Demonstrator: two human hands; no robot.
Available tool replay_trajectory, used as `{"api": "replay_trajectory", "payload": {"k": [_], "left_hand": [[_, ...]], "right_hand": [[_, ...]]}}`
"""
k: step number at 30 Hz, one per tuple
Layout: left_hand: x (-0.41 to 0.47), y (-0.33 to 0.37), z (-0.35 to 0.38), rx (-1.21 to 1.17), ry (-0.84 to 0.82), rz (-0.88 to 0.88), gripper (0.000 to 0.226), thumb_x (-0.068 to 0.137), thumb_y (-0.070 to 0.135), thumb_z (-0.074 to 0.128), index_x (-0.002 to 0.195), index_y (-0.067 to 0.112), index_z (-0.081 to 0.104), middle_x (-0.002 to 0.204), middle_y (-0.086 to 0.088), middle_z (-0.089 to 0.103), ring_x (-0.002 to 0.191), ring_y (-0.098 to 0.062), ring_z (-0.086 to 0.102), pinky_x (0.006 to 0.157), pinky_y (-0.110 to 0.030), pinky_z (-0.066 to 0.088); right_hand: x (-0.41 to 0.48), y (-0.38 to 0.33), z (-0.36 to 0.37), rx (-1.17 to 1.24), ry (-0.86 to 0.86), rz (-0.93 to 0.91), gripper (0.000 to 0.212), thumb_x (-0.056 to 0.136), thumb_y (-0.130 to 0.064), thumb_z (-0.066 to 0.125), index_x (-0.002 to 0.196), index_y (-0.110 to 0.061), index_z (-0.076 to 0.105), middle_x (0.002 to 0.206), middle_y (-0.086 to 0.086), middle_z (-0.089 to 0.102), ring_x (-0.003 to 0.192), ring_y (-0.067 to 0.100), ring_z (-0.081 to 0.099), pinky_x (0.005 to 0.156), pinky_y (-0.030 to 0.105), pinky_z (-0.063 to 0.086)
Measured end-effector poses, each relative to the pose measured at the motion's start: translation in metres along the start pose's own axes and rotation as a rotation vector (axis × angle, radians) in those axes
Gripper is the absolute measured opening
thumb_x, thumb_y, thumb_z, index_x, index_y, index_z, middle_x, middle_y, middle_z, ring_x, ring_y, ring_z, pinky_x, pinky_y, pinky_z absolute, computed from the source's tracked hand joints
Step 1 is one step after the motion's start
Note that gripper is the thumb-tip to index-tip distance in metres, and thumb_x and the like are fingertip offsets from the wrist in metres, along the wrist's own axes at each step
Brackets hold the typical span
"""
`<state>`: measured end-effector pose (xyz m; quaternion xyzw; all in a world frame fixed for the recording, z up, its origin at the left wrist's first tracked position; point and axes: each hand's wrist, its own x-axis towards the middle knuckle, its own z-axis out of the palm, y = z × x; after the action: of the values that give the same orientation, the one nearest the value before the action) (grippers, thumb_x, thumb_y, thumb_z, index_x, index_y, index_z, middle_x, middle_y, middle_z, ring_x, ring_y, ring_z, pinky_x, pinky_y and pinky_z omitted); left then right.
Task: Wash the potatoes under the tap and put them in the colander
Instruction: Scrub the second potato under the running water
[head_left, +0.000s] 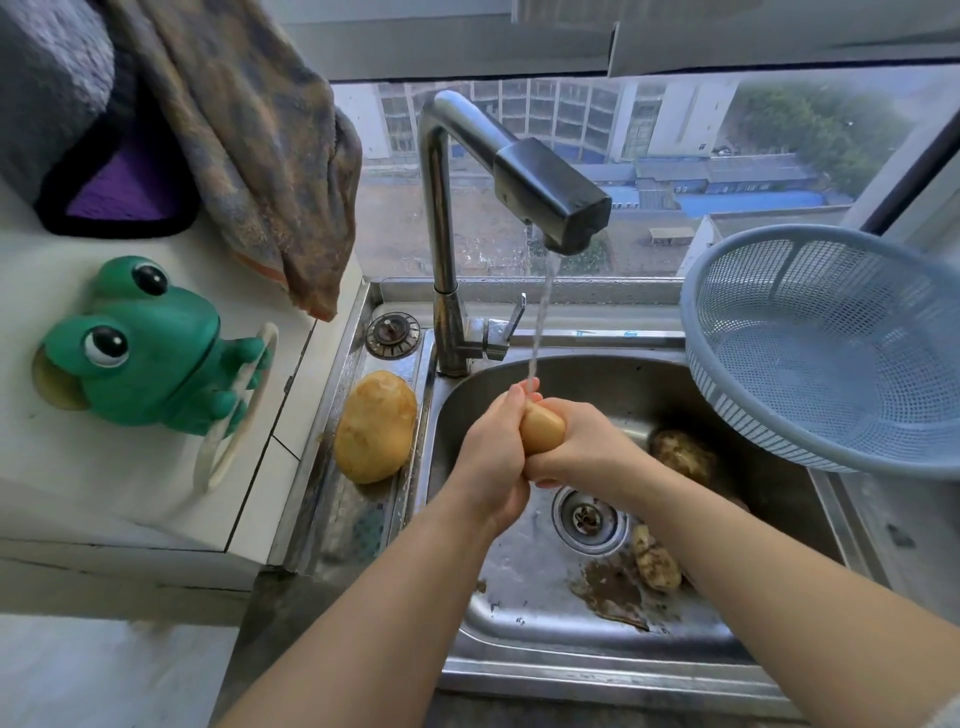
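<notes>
Kitchen sink by a window, with water running from the tap. The left hand and right hand are both wrapped round one potato, squeezing it under the water. Its long way points up toward the tap. The blue colander sits to the right and higher, so the right hand is nearer. Nothing is in it yet. I count four potatoes: the held one, a clean potato on the left ledge, and two muddy potatoes in the sink.
</notes>
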<state>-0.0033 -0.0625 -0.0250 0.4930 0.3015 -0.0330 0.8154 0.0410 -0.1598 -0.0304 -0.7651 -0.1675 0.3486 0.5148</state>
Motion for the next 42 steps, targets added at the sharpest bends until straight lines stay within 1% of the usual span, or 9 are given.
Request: {"api": "replay_trajectory", "payload": {"k": [5,8,14,19,22,29,34,39,42], "left_hand": [[-0.007,-0.002,-0.02,0.115,-0.228,0.047,0.04,0.104,0.025,0.035,0.143,0.016,0.039,0.133,-0.002,0.05,0.127,-0.02,0.048,0.113,-0.04,0.035],[-0.003,0.004,-0.034,0.199,-0.338,0.033,0.035,0.102,0.025,0.04,0.135,0.017,0.046,0.13,-0.014,0.051,0.119,-0.028,0.052,0.107,-0.042,0.042],[0.007,0.006,-0.006,0.165,-0.022,0.089,0.011,0.096,0.021,0.051,0.095,0.014,0.06,0.099,-0.015,0.058,0.087,-0.027,0.058,0.059,-0.038,0.051],[0.012,0.005,0.007,0.034,0.226,-0.059,0.02,0.095,0.021,0.05,0.083,0.022,0.066,0.095,-0.007,0.066,0.091,-0.024,0.061,0.084,-0.042,0.053],[0.01,0.007,0.004,-0.1,0.169,-0.096,0.025,0.098,0.016,0.047,0.086,0.017,0.068,0.095,-0.006,0.067,0.089,-0.02,0.062,0.077,-0.034,0.052],[0.0,-0.014,-0.012,0.062,-0.09,0.111,0.04,0.107,0.025,0.028,0.141,0.011,0.042,0.137,-0.011,0.05,0.128,-0.025,0.049,0.112,-0.046,0.036],[0.002,-0.008,-0.007,0.065,-0.051,0.139,0.029,0.105,0.023,0.034,0.124,0.015,0.055,0.127,-0.014,0.057,0.116,-0.023,0.057,0.103,-0.039,0.046],[0.009,0.006,0.008,-0.127,0.116,-0.069,0.021,0.099,0.025,0.05,0.09,0.015,0.067,0.098,-0.012,0.065,0.091,-0.023,0.063,0.078,-0.037,0.054],[0.009,0.006,0.009,-0.163,0.093,-0.086,0.023,0.101,0.023,0.047,0.094,0.016,0.068,0.101,-0.009,0.066,0.094,-0.021,0.063,0.079,-0.034,0.054]], "right_hand": [[-0.001,0.003,-0.001,0.235,-0.055,0.118,0.033,0.076,0.008,0.064,0.107,-0.004,0.062,0.084,0.013,0.06,0.078,0.022,0.061,0.066,0.029,0.056],[-0.004,-0.001,-0.004,0.312,-0.141,0.127,0.031,0.077,0.008,0.065,0.105,-0.005,0.062,0.086,0.015,0.06,0.081,0.024,0.063,0.065,0.03,0.056],[0.001,-0.009,0.004,-0.082,0.044,-0.03,0.036,0.073,0.002,0.073,0.104,-0.014,0.063,0.086,0.006,0.067,0.078,0.019,0.068,0.061,0.031,0.059],[-0.002,-0.006,0.009,-0.234,0.177,-0.086,0.038,0.064,-0.005,0.079,0.091,-0.025,0.061,0.078,-0.008,0.065,0.07,0.005,0.063,0.059,0.017,0.052],[-0.001,-0.002,0.007,-0.223,0.167,-0.079,0.034,0.061,-0.004,0.075,0.091,-0.016,0.064,0.08,0.001,0.068,0.074,0.017,0.066,0.068,0.038,0.058],[0.001,0.0,0.0,0.015,0.083,0.017,0.027,0.072,0.003,0.069,0.097,-0.006,0.062,0.078,0.006,0.062,0.071,0.016,0.063,0.059,0.026,0.054],[0.003,0.0,0.004,-0.146,0.202,-0.06,0.032,0.068,-0.003,0.077,0.092,-0.016,0.06,0.078,0.0,0.065,0.072,0.015,0.065,0.061,0.029,0.056],[0.001,-0.001,0.004,-0.359,0.261,-0.114,0.056,0.068,-0.009,0.079,0.117,-0.024,0.057,0.098,-0.004,0.065,0.088,0.013,0.063,0.077,0.03,0.055],[0.0,-0.002,0.001,-0.367,0.254,-0.119,0.048,0.067,-0.008,0.077,0.109,-0.022,0.059,0.093,-0.005,0.065,0.085,0.013,0.062,0.074,0.029,0.054]]}}
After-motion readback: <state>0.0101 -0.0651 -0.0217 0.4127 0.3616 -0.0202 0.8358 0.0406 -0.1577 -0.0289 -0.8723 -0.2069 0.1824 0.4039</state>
